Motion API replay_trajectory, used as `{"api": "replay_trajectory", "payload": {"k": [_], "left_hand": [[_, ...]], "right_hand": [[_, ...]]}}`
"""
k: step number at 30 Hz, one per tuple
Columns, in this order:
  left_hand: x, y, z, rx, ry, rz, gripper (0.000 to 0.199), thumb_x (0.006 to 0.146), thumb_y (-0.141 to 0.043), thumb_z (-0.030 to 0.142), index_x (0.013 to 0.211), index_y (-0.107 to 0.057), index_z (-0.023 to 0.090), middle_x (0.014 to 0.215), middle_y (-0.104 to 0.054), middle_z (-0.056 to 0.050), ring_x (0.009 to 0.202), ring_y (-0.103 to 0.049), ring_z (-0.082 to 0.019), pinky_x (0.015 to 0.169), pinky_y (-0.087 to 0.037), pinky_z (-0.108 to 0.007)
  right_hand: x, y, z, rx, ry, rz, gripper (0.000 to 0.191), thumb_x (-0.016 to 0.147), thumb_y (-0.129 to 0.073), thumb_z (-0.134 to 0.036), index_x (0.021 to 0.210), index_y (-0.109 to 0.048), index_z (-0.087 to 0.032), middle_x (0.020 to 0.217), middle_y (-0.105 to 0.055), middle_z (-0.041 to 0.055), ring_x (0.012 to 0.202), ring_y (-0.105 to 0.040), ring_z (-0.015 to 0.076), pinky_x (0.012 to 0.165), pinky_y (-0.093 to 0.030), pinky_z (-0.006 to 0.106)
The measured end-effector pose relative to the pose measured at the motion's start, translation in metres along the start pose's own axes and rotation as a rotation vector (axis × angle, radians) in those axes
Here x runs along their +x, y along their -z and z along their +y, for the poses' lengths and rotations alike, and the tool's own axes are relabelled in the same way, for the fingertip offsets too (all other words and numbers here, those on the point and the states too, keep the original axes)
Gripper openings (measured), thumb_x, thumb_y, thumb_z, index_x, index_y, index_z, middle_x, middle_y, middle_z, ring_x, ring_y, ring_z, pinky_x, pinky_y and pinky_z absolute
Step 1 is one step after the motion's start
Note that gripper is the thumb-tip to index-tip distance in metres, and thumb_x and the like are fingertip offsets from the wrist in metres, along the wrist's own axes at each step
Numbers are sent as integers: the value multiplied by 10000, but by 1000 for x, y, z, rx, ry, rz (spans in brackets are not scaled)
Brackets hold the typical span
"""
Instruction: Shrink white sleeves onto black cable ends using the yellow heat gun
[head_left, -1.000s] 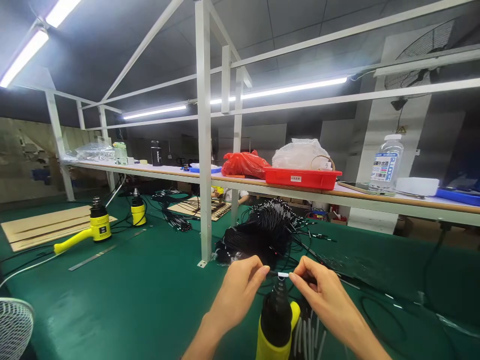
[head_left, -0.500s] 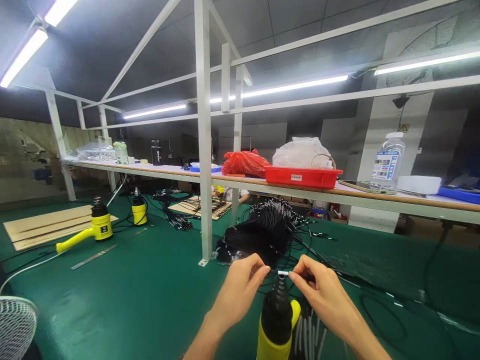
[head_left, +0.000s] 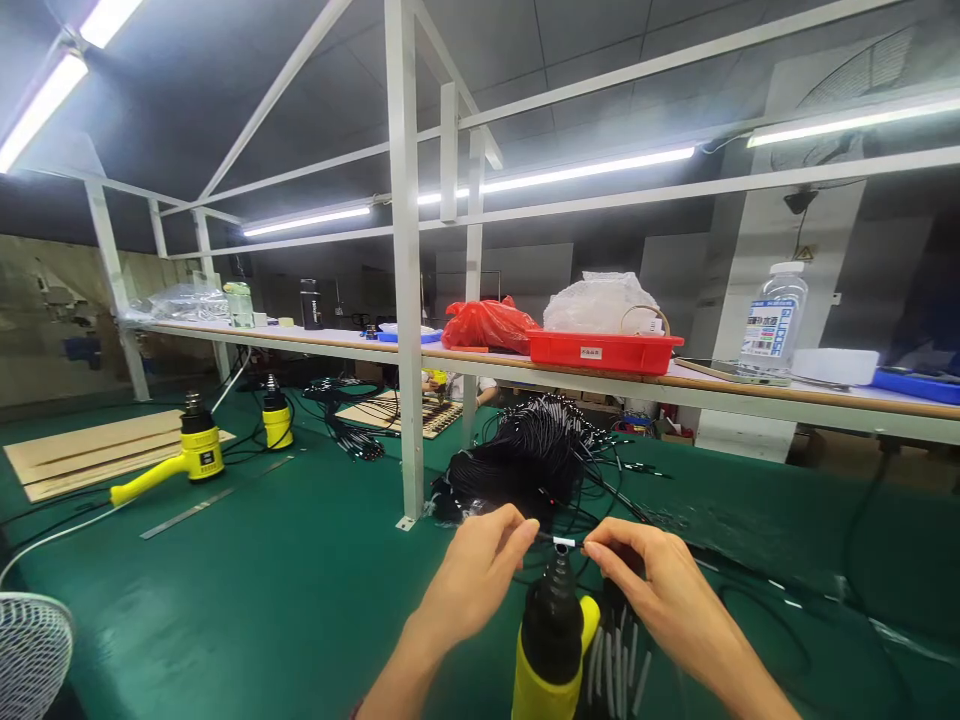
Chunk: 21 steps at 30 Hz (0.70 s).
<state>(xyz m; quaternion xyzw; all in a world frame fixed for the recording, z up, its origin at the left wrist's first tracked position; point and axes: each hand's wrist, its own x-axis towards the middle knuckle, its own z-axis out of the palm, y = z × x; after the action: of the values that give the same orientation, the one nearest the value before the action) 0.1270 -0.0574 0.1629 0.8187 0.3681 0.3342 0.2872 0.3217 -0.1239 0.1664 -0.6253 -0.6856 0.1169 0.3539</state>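
Between my two hands a thin black cable with a short white sleeve (head_left: 564, 542) is stretched level, right over the nozzle of an upright yellow and black heat gun (head_left: 556, 625). My left hand (head_left: 484, 565) pinches the cable on the left of the sleeve. On its right side, my right hand (head_left: 646, 572) pinches the other end between thumb and finger. Several grey tubes (head_left: 616, 660) lie on the green table beside the heat gun, partly under my right forearm. A big bundle of black cables (head_left: 517, 460) lies just beyond my hands.
A white post (head_left: 409, 400) rises from the green table (head_left: 262, 590). Two more heat guns, one nearer (head_left: 199, 445) and one farther (head_left: 277, 415), stand at left by wooden boards (head_left: 90, 450). The shelf bears a red tray (head_left: 604, 352) and a bottle (head_left: 775, 325). A fan (head_left: 34, 650) is front left.
My right hand has shifted slightly right, showing a little more black cable beside the white sleeve. The sleeve stays over the nozzle, and the view has moved slightly.
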Motion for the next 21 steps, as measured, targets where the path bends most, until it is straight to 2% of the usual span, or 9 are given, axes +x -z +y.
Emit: {"api": "replay_trajectory", "payload": {"k": [2,4,12,16,18,21], "left_hand": [[1,-2,-1,42,5,6,477,972,-299,466,670,-542,187,621,-556,21,608,-503,-131,577,-331,-241],[2,-3,-3,33,2,9,477,973,-297,460,669,-543,187,610,-551,20,598,-504,-130,573,-331,-239],[0,-5,-2,-55,-30,45,294,941,-402,360,741,-530,187,695,-557,22,664,-491,-135,607,-355,-233],[0,-4,1,-94,-46,49,212,921,-438,338,818,-548,188,778,-579,6,733,-511,-148,648,-382,-241],[0,-3,1,-91,-40,53,244,929,-420,365,820,-548,188,763,-576,6,721,-512,-149,631,-379,-240],[1,-3,0,-37,-14,64,384,953,-352,439,719,-526,190,665,-548,22,632,-487,-136,577,-342,-237]], "right_hand": [[1,-1,1,-4,6,-3,357,908,-402,-427,721,-613,-209,645,-568,-1,596,-467,148,541,-332,255],[2,-1,2,-3,11,5,357,905,-403,-428,728,-620,-208,647,-580,3,592,-476,149,537,-337,256],[2,-1,1,52,0,26,281,884,-463,-367,736,-643,-209,681,-651,1,634,-551,161,583,-380,258],[1,-1,4,75,-8,5,321,897,-458,-411,797,-688,-211,779,-704,26,704,-601,186,626,-408,272],[1,-1,5,67,-3,12,361,910,-433,-429,802,-700,-211,793,-710,36,721,-604,194,647,-414,282],[0,0,5,69,-4,-1,380,913,-415,-441,799,-695,-210,783,-703,36,711,-596,193,644,-415,280]]}}
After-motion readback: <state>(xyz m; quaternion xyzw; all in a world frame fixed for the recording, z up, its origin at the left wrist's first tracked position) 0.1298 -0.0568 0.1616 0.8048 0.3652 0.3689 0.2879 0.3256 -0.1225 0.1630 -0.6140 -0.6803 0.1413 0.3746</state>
